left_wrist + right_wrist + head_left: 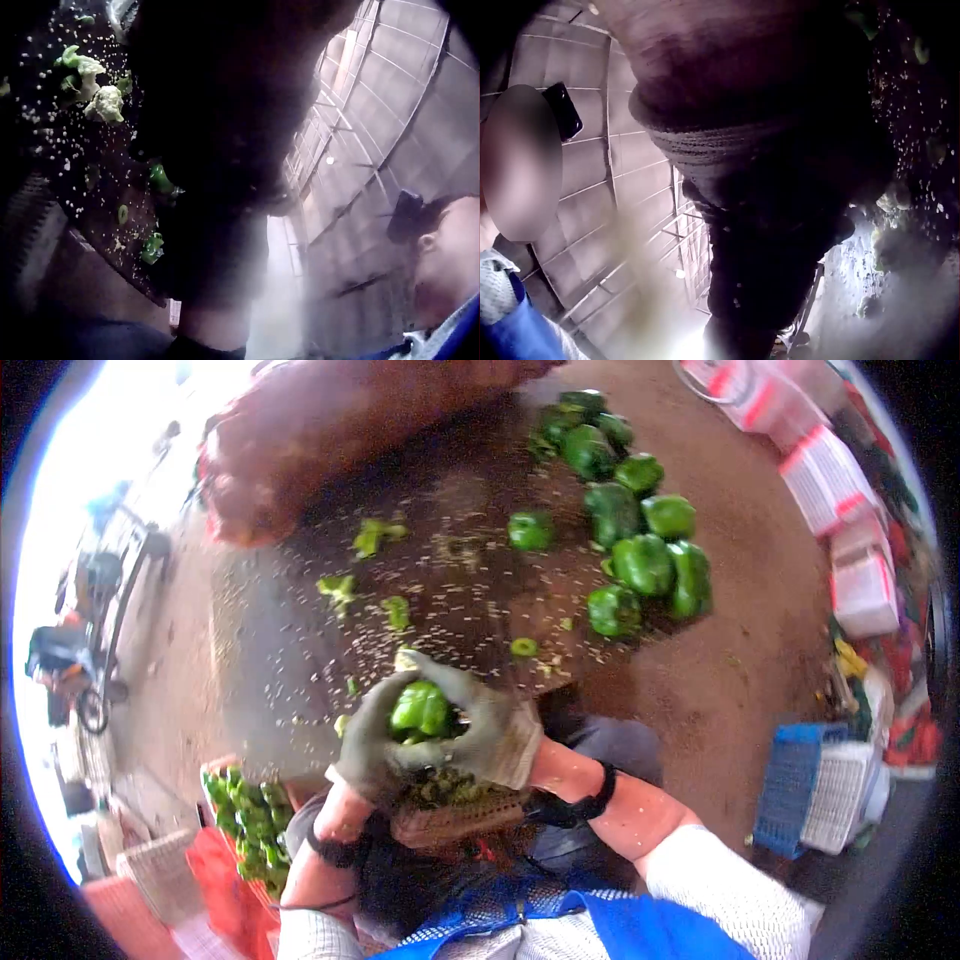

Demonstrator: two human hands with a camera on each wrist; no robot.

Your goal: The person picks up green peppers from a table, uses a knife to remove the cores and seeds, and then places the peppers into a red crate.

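In the head view a green bell pepper (420,706) sits between the two gloved hands, low over the near edge of the table. My left hand (366,738) curls round its left side. From the right, my right hand (484,728) wraps over and round it, the fingertips of both hands close together at the far side. A pale scrap (405,659) shows right at those fingertips. Seen from the wrists, the left hand (217,127) and the right glove (757,195) are mostly dark, and the pepper is hidden.
Seeds and pepper cores (372,536) litter the dark table (450,500). Several whole bell peppers (642,564) lie at its right. A large reddish sack (330,440) fills the far side. Below the hands is a basket (470,815) of scraps; a crate of peppers (250,825) stands lower left.
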